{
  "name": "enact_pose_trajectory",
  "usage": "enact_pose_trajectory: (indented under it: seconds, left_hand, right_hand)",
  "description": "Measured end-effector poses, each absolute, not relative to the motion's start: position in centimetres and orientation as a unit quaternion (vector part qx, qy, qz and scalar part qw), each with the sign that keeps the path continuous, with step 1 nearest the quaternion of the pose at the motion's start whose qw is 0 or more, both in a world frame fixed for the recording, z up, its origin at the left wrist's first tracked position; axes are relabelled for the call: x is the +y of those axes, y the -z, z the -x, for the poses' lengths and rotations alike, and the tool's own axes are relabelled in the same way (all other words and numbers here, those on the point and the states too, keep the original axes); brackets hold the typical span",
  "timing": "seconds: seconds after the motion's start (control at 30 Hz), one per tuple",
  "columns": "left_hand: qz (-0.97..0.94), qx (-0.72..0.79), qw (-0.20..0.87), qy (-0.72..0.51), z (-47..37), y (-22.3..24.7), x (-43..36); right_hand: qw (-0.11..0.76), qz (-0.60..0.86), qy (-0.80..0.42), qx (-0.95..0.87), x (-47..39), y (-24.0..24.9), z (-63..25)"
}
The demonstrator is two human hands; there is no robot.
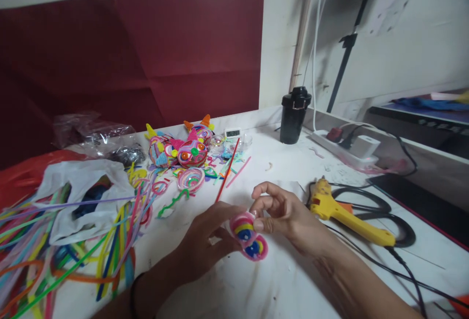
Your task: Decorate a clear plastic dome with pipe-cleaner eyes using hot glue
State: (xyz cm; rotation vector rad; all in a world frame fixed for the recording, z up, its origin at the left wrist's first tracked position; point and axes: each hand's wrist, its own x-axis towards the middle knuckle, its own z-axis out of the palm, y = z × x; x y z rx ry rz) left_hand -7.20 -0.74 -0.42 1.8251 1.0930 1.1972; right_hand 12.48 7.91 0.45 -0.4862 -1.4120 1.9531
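Hands meet over the white table [278, 280], a little in front of the person. The left hand [205, 245] and the right hand [282, 216] both pinch the coiled pipe-cleaner piece [249, 238] — two pink spirals with yellow and blue centres, held just above the table. Fingers of both hands are closed on it, the right thumb pressing the upper spiral. Loose pipe cleaners [73, 250] lie spread on the left, finished coiled figures [183, 150] stand farther back, and the yellow glue gun [348, 216] rests near the right wrist. I judge that the spirals could unwind or separate if the pinch slips — and the wrist might touch the gun's nozzle.
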Motion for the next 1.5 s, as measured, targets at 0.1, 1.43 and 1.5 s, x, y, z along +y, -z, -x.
enact_pose_trajectory:
  seconds: [0.1, 1.43, 1.5]
  left_hand:
    - [-0.727, 0.413, 0.316, -0.449, 7.2, 0.7, -0.8]
    - [-0.696, 0.554, 0.132, -0.437, 6.3, -3.6, -0.1]
    - [-0.710, 0.553, 0.123, -0.419, 5.5, -4.7, -0.1]
  right_hand:
    - [0.334, 0.190, -0.748, -0.541, 7.9, -0.6, -12.4]
    - [0.468, 0.192, -0.545, -0.669, 6.8, -1.8, -12.7]
    - [0.470, 0.194, -0.510, -0.694, 6.7, -1.9, -12.9]
